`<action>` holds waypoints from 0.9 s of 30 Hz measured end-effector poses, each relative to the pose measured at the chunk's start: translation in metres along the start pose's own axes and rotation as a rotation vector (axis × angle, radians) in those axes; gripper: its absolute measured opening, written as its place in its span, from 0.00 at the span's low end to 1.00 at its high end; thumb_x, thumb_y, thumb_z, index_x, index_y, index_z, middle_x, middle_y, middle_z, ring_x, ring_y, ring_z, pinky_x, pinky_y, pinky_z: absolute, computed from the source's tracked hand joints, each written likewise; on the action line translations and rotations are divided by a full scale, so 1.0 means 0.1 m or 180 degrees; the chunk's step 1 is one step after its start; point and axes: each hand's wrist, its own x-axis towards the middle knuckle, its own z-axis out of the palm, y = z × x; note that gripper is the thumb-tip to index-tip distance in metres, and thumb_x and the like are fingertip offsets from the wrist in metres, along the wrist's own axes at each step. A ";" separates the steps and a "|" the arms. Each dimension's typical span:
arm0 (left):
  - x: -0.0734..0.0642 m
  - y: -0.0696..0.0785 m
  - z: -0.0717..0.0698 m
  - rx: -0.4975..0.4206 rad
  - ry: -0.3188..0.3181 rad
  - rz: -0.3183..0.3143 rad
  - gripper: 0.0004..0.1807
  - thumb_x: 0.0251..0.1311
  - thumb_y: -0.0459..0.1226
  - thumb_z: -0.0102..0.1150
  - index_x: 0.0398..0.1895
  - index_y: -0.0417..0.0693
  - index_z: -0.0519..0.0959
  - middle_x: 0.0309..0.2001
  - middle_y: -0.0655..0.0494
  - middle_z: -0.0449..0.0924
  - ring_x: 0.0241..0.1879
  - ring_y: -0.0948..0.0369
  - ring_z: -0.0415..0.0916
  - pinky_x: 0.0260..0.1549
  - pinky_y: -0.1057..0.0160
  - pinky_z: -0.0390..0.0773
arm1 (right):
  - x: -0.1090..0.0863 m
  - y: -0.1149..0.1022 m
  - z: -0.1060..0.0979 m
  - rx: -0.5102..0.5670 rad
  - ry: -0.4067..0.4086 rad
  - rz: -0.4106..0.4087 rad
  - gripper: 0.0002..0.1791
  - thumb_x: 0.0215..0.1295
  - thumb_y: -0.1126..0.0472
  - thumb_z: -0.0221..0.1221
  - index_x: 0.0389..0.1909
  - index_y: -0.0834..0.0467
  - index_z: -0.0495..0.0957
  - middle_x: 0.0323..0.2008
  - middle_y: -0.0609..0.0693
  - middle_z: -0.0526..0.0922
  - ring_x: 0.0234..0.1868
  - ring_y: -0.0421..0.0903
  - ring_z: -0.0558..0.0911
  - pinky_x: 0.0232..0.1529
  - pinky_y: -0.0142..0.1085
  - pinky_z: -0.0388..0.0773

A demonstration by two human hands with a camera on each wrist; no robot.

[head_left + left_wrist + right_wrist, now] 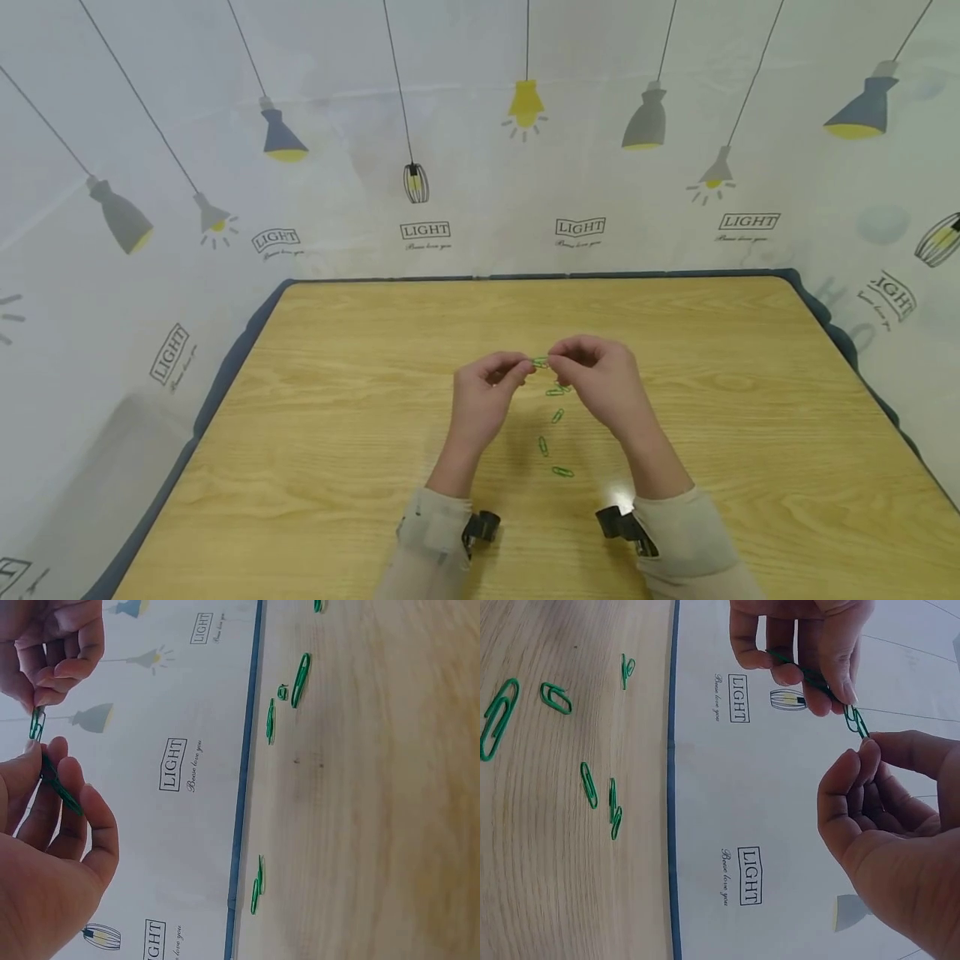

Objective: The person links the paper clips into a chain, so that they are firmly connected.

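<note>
My left hand and right hand meet above the table, each with thumb and fingertips pinching green wire. Between them stretches a green paper clip, its right end in my right fingertips. A second green paper clip hangs from my left thumb and forefinger, lying along the other fingers. Whether the two clips are linked is hidden by the left fingertips. Below the hands, loose green paper clips lie on the wooden table, among them one nearest me and one slightly farther off.
Several more green clips lie under and beyond the right hand, such as one in the middle. The wooden table has a dark blue edge. Behind it hangs a white sheet printed with lamps.
</note>
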 end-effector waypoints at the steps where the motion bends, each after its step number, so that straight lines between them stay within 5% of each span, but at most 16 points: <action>1: 0.00 0.00 0.00 -0.0003 0.0005 -0.0002 0.09 0.73 0.39 0.67 0.45 0.43 0.90 0.42 0.46 0.92 0.39 0.60 0.86 0.40 0.68 0.85 | 0.00 0.01 -0.01 -0.0015 0.0003 0.0020 0.10 0.76 0.57 0.64 0.47 0.59 0.86 0.38 0.54 0.86 0.39 0.49 0.83 0.41 0.38 0.80; 6: 0.01 -0.01 0.00 -0.0040 0.0056 -0.0088 0.08 0.73 0.39 0.67 0.45 0.44 0.90 0.42 0.45 0.92 0.43 0.45 0.87 0.41 0.68 0.85 | 0.00 0.03 -0.08 -0.0031 0.0036 0.0077 0.11 0.76 0.57 0.63 0.49 0.59 0.86 0.42 0.55 0.87 0.41 0.49 0.84 0.46 0.38 0.80; 14: 0.01 0.01 0.01 -0.0080 -0.0054 -0.0204 0.09 0.74 0.40 0.66 0.47 0.44 0.89 0.44 0.45 0.91 0.38 0.63 0.83 0.41 0.69 0.84 | -0.01 0.03 -0.10 0.0029 0.0075 -0.0012 0.10 0.78 0.60 0.62 0.51 0.61 0.84 0.46 0.59 0.87 0.43 0.45 0.87 0.47 0.31 0.85; 27: 0.00 0.02 0.01 -0.0280 -0.0379 -0.0283 0.12 0.77 0.38 0.60 0.55 0.41 0.84 0.47 0.42 0.88 0.37 0.63 0.82 0.43 0.67 0.84 | -0.02 0.01 0.02 0.0233 0.0210 -0.0122 0.08 0.78 0.64 0.61 0.50 0.65 0.83 0.46 0.61 0.87 0.41 0.42 0.87 0.44 0.26 0.85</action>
